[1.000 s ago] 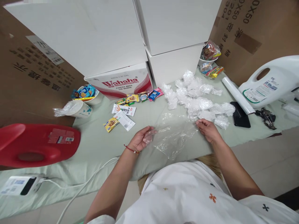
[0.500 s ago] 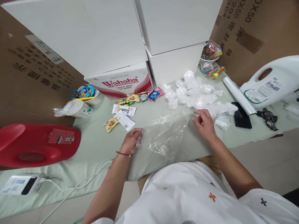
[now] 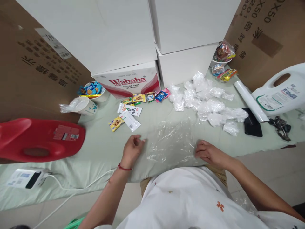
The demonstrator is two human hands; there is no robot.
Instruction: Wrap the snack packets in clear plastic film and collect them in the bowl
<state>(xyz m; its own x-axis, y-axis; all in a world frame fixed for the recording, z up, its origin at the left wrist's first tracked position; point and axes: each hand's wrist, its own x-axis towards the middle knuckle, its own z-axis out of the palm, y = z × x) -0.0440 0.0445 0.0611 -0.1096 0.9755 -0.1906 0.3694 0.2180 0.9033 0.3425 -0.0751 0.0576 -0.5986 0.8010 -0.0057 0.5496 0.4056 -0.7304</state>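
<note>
A sheet of clear plastic film [image 3: 170, 143] lies wrinkled on the cloth-covered table in front of me. Just off its left edge is my left hand [image 3: 132, 151], thumb and fingers apart, with nothing in it. My right hand [image 3: 211, 155] is at the film's right edge, its fingers curled together and touching it. Beyond the film lie several snack packets: a yellow cookie packet [image 3: 116, 123], a white sachet [image 3: 130, 121] and a blue packet [image 3: 162, 95]. A heap of small clear film-wrapped bundles [image 3: 209, 108] lies to the right.
A red jug [image 3: 43, 140] and a white power unit [image 3: 28, 178] with a cable sit left. Paper cups [image 3: 85, 106] stand behind. At right are a film roll [image 3: 251, 101], a black phone [image 3: 252, 124] and a white detergent bottle [image 3: 283, 89]. White boxes [image 3: 188, 63] stand along the back.
The film was stretched between my hands and is now down on the table. My left hand has let go of its edge. My right hand has come down toward me.
</note>
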